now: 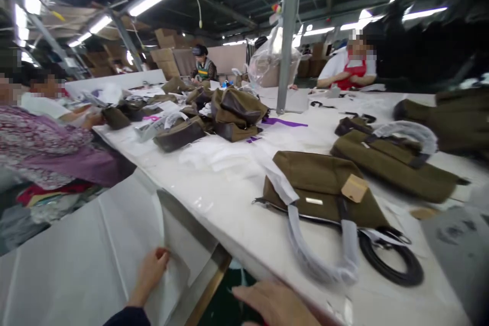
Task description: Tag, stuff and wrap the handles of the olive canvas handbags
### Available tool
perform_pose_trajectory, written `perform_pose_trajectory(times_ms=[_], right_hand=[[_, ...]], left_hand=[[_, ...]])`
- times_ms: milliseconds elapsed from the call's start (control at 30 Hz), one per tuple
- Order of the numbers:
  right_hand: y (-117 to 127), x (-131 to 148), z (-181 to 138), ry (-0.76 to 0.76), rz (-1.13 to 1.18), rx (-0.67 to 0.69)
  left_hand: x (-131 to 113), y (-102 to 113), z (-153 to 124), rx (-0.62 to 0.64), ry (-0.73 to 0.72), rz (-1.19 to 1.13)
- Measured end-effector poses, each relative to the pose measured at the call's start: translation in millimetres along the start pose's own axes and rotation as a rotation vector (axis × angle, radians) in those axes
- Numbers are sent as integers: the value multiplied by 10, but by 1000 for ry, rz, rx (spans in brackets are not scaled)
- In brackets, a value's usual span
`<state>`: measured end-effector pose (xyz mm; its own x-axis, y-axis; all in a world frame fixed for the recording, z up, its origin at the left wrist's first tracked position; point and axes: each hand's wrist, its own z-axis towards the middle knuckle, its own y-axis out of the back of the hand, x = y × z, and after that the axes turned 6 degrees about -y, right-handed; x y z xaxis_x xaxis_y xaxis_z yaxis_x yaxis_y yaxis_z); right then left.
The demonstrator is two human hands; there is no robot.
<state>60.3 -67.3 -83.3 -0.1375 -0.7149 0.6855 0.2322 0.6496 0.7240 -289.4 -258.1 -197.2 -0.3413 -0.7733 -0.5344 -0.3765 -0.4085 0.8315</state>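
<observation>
My left hand [151, 272] reaches down to a stack of white sheets [76, 260] beside the table, fingers curled and pinching the edge of the top sheet. My right hand [275, 303] lies flat with fingers stretched out at the near edge of the white table [229, 204], holding nothing. Just beyond it lies an olive-brown handbag [324, 188] with a tan tag, its handles wrapped in white paper, and a coiled black strap [393, 260] beside it.
A second olive bag [393, 160] lies to the right, more bags [233, 112] are piled mid-table. Seated people work along the left side and at the far end. A grey pole [288, 35] rises from the table. Cardboard boxes stand at the back.
</observation>
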Motion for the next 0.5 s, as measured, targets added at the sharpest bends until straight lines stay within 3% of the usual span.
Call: perform_pose_trajectory(times_ms=[133,300,500], right_hand=[[-18,173,355,-234,262,121],[-135,369,798,-187,281,234],[-370,371,1053,-182,406,196]], left_hand=[[173,184,-380,10,-28,-241],[219,319,-649,-12,-9,-424],[-28,216,-747,-42,-52,-569]])
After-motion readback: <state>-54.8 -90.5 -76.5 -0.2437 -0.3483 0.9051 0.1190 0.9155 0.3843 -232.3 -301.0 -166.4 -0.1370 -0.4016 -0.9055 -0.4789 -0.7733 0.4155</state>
